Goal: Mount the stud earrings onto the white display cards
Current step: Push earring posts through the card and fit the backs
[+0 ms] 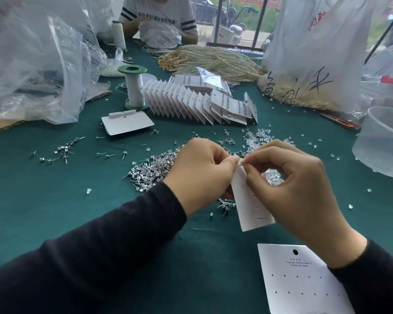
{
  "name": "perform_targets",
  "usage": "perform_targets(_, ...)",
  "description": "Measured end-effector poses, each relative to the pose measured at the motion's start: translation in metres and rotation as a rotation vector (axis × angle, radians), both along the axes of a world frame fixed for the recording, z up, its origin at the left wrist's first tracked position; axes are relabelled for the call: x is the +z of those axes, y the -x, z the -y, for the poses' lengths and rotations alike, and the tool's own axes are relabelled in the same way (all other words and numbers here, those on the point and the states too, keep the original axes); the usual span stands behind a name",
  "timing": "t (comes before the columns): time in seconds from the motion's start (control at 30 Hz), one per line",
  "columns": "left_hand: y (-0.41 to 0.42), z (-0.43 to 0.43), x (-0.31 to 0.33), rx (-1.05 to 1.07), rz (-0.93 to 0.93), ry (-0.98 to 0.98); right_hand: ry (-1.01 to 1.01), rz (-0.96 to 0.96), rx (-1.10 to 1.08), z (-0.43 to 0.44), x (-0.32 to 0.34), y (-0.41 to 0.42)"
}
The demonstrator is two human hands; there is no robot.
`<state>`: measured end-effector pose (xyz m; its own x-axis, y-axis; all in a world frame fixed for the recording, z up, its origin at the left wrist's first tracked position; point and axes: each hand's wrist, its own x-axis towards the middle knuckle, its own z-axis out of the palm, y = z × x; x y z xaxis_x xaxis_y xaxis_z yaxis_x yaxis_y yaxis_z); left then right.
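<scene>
Both hands' fingers pinched on one white display card (252,205): left hand (200,173), right hand (288,184)

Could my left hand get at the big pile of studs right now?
Probably not yet: the left hand is pinching the card with the right hand. The stud pile lies uncovered just beyond it.
</scene>
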<state>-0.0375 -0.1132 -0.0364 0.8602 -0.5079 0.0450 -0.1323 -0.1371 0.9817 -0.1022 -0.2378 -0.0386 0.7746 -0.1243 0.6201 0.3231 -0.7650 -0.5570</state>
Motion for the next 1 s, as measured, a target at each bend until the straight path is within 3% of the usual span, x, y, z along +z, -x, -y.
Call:
perform_targets(0.2, -0.001, 0.001, -0.002, 0.033, 0.095, -0.057, 0.056, 0.012, -0.011, -0.003, -0.002, -0.001)
perform_targets(0.47, 0.001, -0.001, 0.001, 0.036, 0.085, -0.03, 0.097, 0.072, -0.02, -0.005, -0.002, 0.0)
perform_targets(0.67, -0.013, -0.015, 0.021, -0.221, -0.061, -0.006, 0.105, 0.147, -0.024, 0.003, -0.002, 0.001)
perform_targets(0.73, -0.028, -0.026, 0.025, -0.158, 0.125, -0.195, 0.064, 0.167, -0.019, 0.006, -0.001, 0.0)
perform_targets(0.83, -0.055, -0.046, 0.025, 0.149, 0.55, -0.623, -0.032, 0.187, -0.003, 0.012, -0.001, 0.0)
perform_targets(0.9, -0.072, -0.065, 0.024, 0.299, 0.57, -0.813, -0.139, 0.175, 0.045, 0.014, -0.001, 0.001)
perform_targets(1.0, -0.086, -0.088, 0.028, 0.359, 0.397, -0.986, -0.312, 0.149, 0.108, 0.014, 0.004, 0.002)
